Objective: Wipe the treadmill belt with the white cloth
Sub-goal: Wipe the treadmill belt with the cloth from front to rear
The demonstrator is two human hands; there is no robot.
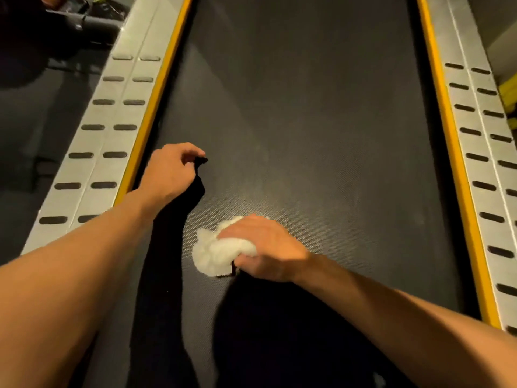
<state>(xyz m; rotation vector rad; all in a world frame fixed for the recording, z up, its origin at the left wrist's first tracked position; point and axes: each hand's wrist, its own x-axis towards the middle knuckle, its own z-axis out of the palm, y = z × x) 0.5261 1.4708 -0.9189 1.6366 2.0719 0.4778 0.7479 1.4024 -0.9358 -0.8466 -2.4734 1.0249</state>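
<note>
White cloth [221, 250] is bunched and pressed onto the treadmill belt [307, 107] under the right hand [265, 247], whose fingers are curled over it. It lies toward the near end of the belt, somewhat left of the middle. The left hand [170, 169] is propped on the belt close to its left edge, fingers curled under, nothing held. For a good wipe, the cloth is best flattened for wider contact, pressure kept even, and overlapping strokes drawn from the left edge to the right edge — the far stretch probably remains to be covered.
</note>
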